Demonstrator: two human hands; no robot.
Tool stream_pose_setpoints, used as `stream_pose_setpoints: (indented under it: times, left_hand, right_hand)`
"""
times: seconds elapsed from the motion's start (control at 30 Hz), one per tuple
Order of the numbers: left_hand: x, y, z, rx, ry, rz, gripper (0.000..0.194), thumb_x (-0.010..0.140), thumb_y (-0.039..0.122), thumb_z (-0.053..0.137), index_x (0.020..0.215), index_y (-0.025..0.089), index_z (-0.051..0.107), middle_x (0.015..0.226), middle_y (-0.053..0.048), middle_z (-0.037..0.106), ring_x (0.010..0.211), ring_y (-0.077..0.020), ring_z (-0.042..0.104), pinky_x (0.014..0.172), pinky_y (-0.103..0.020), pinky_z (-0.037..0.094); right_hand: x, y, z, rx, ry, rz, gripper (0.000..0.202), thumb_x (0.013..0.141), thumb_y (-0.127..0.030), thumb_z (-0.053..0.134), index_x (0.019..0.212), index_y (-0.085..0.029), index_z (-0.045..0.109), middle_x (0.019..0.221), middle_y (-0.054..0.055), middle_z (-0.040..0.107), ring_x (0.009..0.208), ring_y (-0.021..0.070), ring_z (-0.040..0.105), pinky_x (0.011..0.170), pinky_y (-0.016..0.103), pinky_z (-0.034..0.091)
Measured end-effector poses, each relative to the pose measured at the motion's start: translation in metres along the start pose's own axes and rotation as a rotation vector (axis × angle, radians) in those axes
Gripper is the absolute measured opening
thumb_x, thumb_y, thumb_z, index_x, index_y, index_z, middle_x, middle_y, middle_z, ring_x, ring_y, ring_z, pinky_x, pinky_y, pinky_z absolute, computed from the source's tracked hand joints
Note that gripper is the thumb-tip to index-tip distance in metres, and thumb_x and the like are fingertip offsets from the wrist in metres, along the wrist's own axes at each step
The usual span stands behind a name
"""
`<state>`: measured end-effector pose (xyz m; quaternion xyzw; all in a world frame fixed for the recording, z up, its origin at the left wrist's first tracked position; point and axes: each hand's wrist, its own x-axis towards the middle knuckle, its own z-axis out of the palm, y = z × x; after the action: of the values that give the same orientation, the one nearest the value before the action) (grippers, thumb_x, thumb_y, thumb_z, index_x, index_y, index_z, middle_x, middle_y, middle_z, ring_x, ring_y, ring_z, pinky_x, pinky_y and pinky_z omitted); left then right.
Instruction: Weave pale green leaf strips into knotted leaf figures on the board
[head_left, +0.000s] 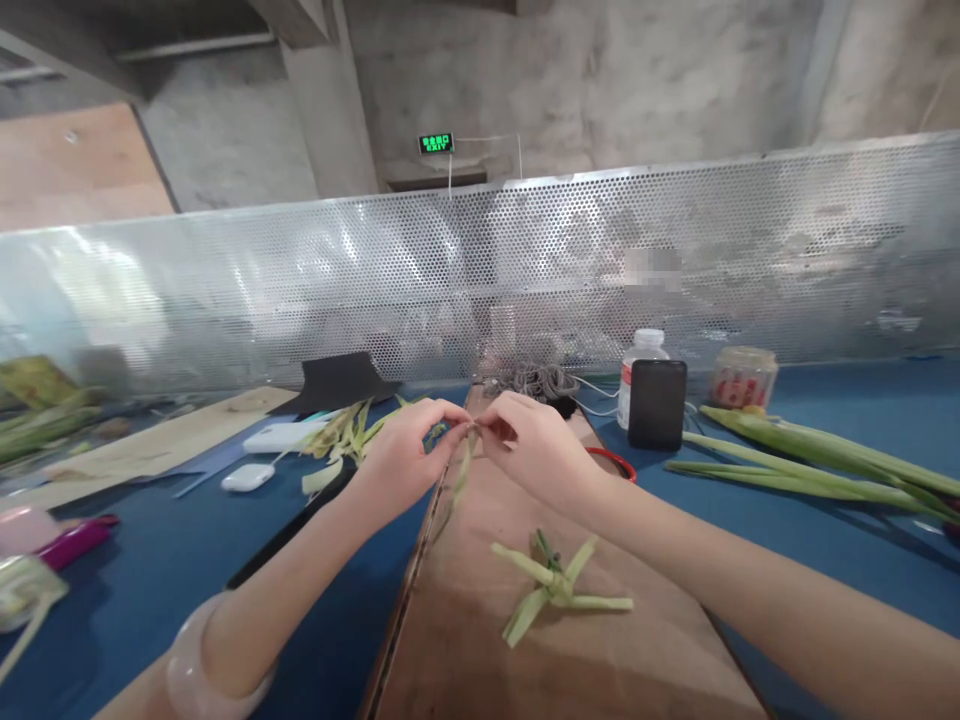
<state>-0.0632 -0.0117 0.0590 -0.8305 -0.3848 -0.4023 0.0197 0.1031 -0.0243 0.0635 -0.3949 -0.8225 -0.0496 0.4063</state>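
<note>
My left hand point(409, 447) and my right hand point(531, 440) meet fingertip to fingertip above a wooden board point(480, 590). Both pinch the upper end of a thin, pale green leaf strip point(462, 475), whose free end hangs down towards the board. The pinched end itself is mostly hidden by my fingers. Below my right forearm, on the board, lies a star-shaped piece woven from leaf strips point(559, 588), with several flat arms and a dark green bit at its top.
Left on the blue tabletop point(322, 620) are leaf scraps point(349, 430), a white case point(248, 477) and a magenta object point(79, 541). Right stand a bottle point(646, 350), a black phone-like slab point(657, 405), a jar point(744, 378) and long green leaves point(810, 455). A perforated metal screen point(300, 290) runs behind.
</note>
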Motion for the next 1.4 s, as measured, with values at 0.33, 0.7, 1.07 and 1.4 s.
stream_pose_setpoints:
  times: [0.33,0.7,1.07,1.4]
  left_hand:
    - [0.002,-0.007,-0.013,-0.035,0.061,-0.001,0.013,0.081,0.023,0.046,0.086,0.019,0.057,0.084,-0.002,0.063,0.078,-0.0151,0.056,0.068,-0.025,0.041]
    - [-0.001,-0.006,0.003,-0.185,-0.041,-0.012,0.011,0.079,0.021,0.048,0.086,0.019,0.057,0.081,-0.001,0.063,0.072,-0.0129,0.056,0.065,-0.024,0.042]
    - [-0.001,-0.013,0.017,-0.393,-0.124,-0.109,0.010,0.077,0.023,0.053,0.081,0.016,0.059,0.077,-0.002,0.063,0.072,-0.0135,0.057,0.067,-0.026,0.044]
    - [-0.001,-0.015,0.025,-0.759,-0.118,-0.394,0.012,0.071,0.025,0.061,0.078,0.016,0.060,0.077,-0.002,0.067,0.076,-0.0141,0.061,0.074,-0.028,0.047]
  right_hand:
    - [0.019,0.003,0.001,0.185,-0.093,0.015,0.021,0.085,-0.026,0.042,0.074,-0.017,0.057,0.070,0.000,0.058,0.063,0.0093,0.049,0.057,0.022,0.036]
    - [0.004,0.010,0.003,0.347,-0.183,0.170,0.014,0.080,-0.024,0.046,0.077,-0.017,0.057,0.073,0.001,0.060,0.064,0.0102,0.052,0.058,0.023,0.040]
    - [-0.001,0.031,0.016,0.758,-0.283,0.370,0.018,0.077,-0.027,0.054,0.082,-0.012,0.062,0.069,0.003,0.059,0.063,0.0095,0.055,0.063,0.023,0.046]
    - [-0.003,0.028,0.017,0.722,-0.230,0.357,0.015,0.076,-0.023,0.053,0.081,-0.012,0.062,0.067,0.002,0.060,0.062,0.0094,0.055,0.063,0.023,0.046]
